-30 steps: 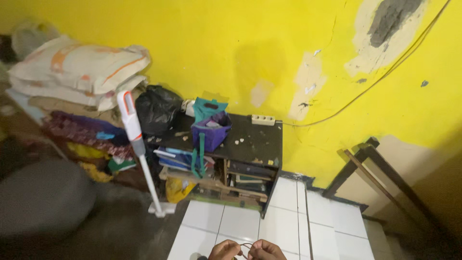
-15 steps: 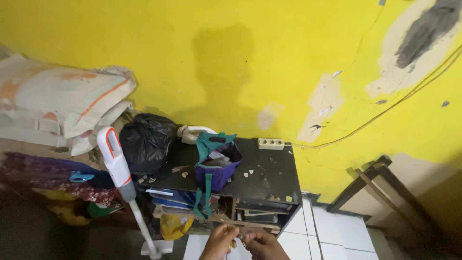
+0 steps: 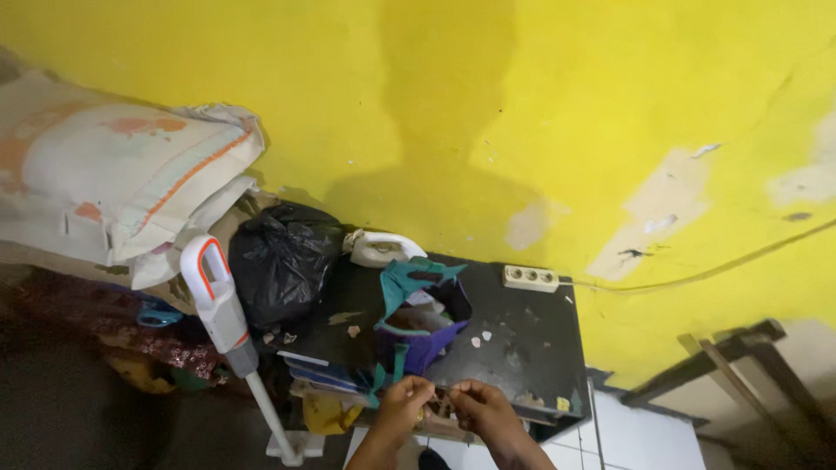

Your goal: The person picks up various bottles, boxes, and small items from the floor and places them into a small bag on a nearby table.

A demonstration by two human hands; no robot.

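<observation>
Head view: both hands, left [image 3: 402,405] and right [image 3: 477,409], pinch a small thin thing [image 3: 440,405], each grip closed on it, at the front edge of a black table [image 3: 522,348] against a peeling yellow wall [image 3: 435,113], purple bag [image 3: 424,326] just behind.

A lived-in room of a modest home, used partly for storage. The wall [image 3: 540,96] is bright yellow with peeling patches and a loose cable [image 3: 723,270] running along it. A low black shelf unit [image 3: 522,348] stands against it, carrying a purple and teal bag [image 3: 424,318], a white power strip [image 3: 530,278] and a white clothes iron [image 3: 380,248]. To the left lie stacked sacks [image 3: 113,178], a black rubbish bag [image 3: 280,261] and folded cloth; a white stick vacuum [image 3: 222,318] leans near them. White floor tiles [image 3: 649,435] show at the near right.
</observation>
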